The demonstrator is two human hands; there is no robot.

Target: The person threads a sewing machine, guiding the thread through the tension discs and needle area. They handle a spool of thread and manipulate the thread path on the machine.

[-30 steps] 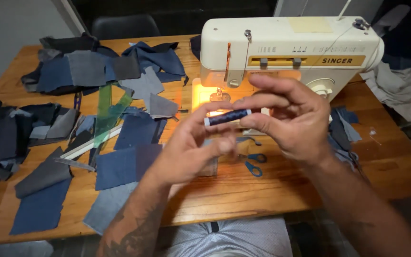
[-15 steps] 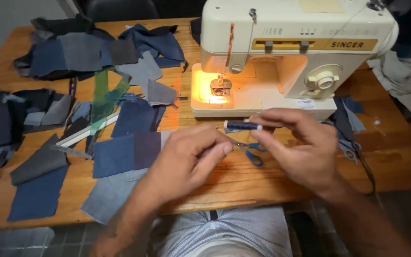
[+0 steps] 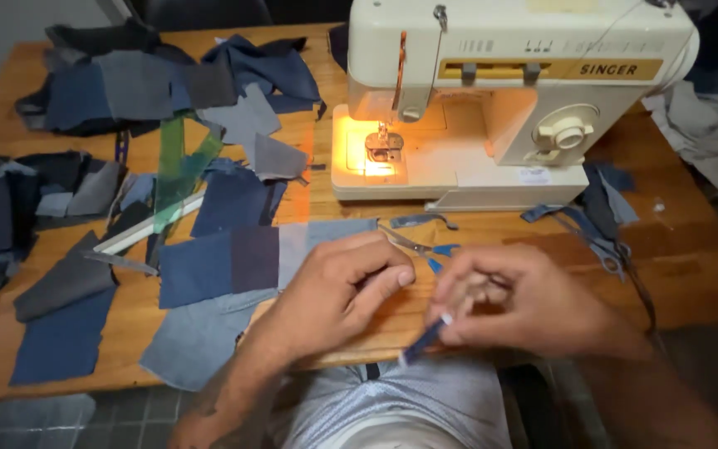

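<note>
My right hand [image 3: 533, 303] pinches a small dark blue thread spool [image 3: 422, 341] by its upper end at the table's near edge; the spool points down and to the left. My left hand [image 3: 334, 291] is beside it, fingers curled and reaching toward the right hand, thumb close to the spool; whether it pinches the thread is not visible. Just beyond the hands lie blue-handled scissors [image 3: 425, 248] on the wooden table [image 3: 691, 274]. A cream sewing machine [image 3: 500, 100] stands behind them with its lamp lit over the needle.
Several denim patches [image 3: 226, 266] in blue and grey lie across the table's left half, piled at the far left. A green clear ruler [image 3: 178, 179] rests among them. A light cloth heap [image 3: 712, 133] sits at the right. Blue fabric strips [image 3: 592, 224] lie before the machine.
Both hands have come down and toward me, from in front of the machine to the table's near edge. The spool has turned from level to pointing down-left.
</note>
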